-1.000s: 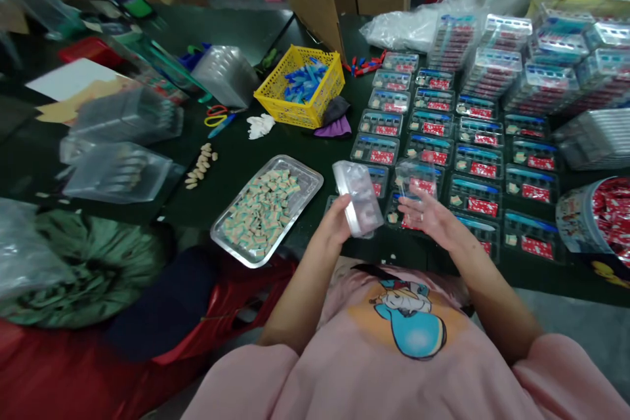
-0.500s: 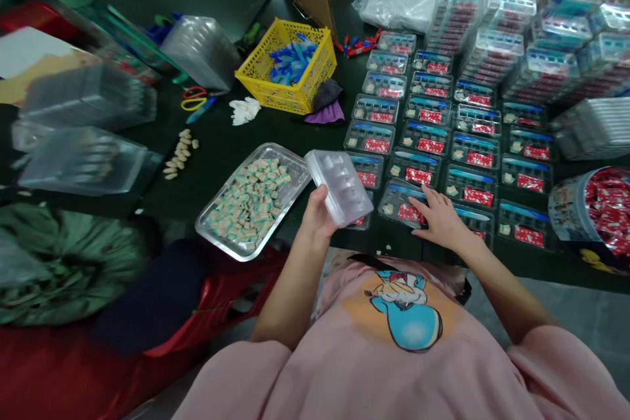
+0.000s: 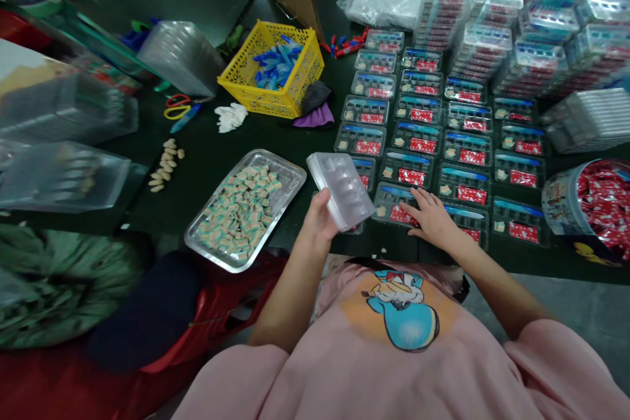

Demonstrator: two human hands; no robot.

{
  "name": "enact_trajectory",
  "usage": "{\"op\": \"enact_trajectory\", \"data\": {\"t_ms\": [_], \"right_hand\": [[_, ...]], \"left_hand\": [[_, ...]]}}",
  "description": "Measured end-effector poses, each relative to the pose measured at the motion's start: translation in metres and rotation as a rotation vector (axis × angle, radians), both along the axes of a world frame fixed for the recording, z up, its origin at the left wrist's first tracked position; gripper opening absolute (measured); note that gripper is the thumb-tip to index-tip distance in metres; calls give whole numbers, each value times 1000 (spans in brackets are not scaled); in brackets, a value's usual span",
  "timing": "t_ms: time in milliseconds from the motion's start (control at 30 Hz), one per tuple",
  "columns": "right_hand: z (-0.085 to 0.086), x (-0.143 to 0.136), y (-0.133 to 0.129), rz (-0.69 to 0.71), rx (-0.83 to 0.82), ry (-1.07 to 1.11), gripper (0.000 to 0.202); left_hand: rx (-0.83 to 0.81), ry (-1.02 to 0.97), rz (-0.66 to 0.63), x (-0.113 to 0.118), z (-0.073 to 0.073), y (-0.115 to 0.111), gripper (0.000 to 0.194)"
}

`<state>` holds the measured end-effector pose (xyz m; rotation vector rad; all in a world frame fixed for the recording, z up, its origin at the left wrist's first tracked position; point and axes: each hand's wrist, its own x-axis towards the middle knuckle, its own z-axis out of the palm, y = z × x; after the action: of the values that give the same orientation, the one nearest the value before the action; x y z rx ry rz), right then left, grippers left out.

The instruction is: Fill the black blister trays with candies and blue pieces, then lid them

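Note:
My left hand (image 3: 321,218) is closed on a small stack of clear plastic trays (image 3: 343,189), held tilted above the table. My right hand (image 3: 434,218) has its fingers spread, with the fingertips on the right side of a filled clear tray (image 3: 386,195). That tray holds a blue pen, a small pale piece and a red patterned packet (image 3: 401,213), partly covered by my fingers. Similar filled trays (image 3: 465,182) lie in columns beyond and beside it. The held stack partly hides other trays underneath.
Left of the stack sits a metal tray (image 3: 289,185) of small striped pieces. Behind it stands a yellow basket (image 3: 256,100) of blue pens, near scissors (image 3: 177,107). On the right are a tub (image 3: 561,200) of red packets and tall stacks of filled trays (image 3: 480,52).
The filled tray under my right hand has turned from a slant to nearly in line with its column. The camera view has shifted slightly. My left hand still holds the stack.

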<state>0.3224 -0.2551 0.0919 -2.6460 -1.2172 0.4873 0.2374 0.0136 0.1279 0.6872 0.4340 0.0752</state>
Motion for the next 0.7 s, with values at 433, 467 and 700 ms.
{"op": "enact_trajectory", "data": {"t_ms": [433,467,700], "right_hand": [[28,-7,55,-284,879,1157,115],[26,-8,58,-281,900,1187,116],[20,-12,59,-349,940,1221,115]], "left_hand": [[272,-53,-133,12,-3,-64,94],[284,-61,-144,12,-4,-65,95],[261,-54,-193,11,-7,-60,101]]}}
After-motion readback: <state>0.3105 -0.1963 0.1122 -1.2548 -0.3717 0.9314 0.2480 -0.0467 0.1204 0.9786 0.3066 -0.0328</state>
